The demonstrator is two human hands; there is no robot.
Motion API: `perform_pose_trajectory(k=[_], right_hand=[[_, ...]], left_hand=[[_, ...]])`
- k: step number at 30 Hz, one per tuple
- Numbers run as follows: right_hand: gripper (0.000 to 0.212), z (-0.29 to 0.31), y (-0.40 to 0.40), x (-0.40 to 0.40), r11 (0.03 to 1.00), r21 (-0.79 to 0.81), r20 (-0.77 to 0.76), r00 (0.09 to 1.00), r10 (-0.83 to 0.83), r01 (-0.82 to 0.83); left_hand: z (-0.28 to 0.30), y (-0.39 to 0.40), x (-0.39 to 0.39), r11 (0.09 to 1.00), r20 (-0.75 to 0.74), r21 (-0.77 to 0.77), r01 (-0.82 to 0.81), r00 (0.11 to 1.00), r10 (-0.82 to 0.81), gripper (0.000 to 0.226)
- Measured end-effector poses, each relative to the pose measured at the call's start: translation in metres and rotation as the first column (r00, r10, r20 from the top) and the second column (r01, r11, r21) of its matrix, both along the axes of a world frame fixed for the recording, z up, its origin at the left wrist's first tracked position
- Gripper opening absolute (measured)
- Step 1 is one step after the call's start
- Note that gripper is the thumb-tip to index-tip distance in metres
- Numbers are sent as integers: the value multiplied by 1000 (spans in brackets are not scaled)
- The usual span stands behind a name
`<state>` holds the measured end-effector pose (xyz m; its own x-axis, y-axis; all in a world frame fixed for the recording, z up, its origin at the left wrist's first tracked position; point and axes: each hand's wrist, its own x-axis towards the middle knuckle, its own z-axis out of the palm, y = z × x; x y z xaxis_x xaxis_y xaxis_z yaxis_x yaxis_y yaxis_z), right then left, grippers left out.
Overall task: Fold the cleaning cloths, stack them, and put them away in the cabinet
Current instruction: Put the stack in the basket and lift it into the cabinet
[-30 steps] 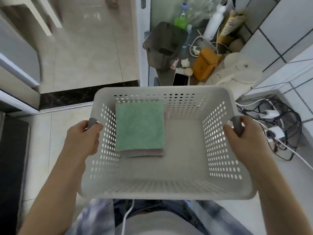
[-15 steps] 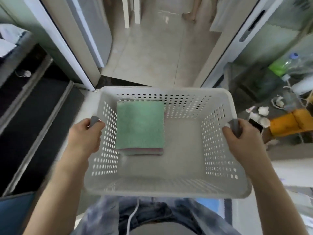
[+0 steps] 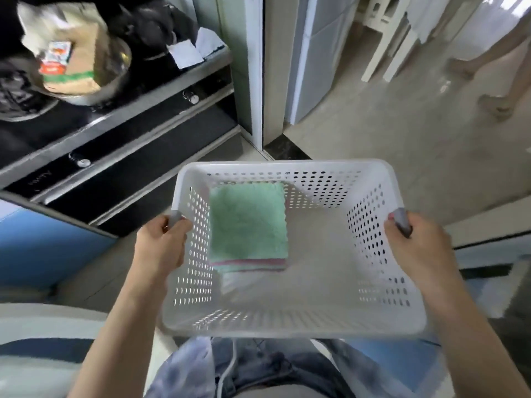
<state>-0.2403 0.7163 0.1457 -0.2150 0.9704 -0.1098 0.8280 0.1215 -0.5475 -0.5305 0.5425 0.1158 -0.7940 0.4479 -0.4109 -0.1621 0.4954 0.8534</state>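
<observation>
A white perforated plastic basket (image 3: 287, 320) is held in front of me at waist height. Inside it, against the left wall, lies a stack of folded cleaning cloths (image 3: 248, 225) with a green one on top and pink edges showing beneath. My left hand (image 3: 161, 245) grips the grey handle on the basket's left rim. My right hand (image 3: 416, 248) grips the grey handle on the right rim. The right half of the basket floor is bare.
A black stove (image 3: 115, 145) with knobs stands at the left, with a metal pot (image 3: 86, 73) holding a bag on top. A blue cabinet front (image 3: 43, 248) is below it. A white door frame (image 3: 257, 81) and tiled floor lie ahead. Another person's feet (image 3: 494, 104) are far right.
The view has swung to the left: the cluttered corner with bottles went out of sight and the stove came in at the left. Both hands kept their grip on the basket.
</observation>
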Motion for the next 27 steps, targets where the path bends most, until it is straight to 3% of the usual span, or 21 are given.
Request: perform_pose_trajectory(k=[10, 13, 17, 27], right_hand=[[37, 3, 93, -154, 915, 139, 13, 925, 381, -379], [33, 9, 103, -212, 889, 151, 6, 900, 436, -432], [34, 22, 115, -277, 869, 194, 32, 888, 459, -456], [34, 83, 177, -446, 800, 265, 40, 835, 549, -538]], left_hand=[[20, 0, -83, 954, 1, 54, -295, 955, 296, 17], [23, 4, -136, 932, -3, 102, -347, 937, 349, 24], [36, 7, -198, 920, -14, 151, -362, 930, 368, 17], [120, 35, -337, 883, -106, 284, -374, 903, 417, 19]])
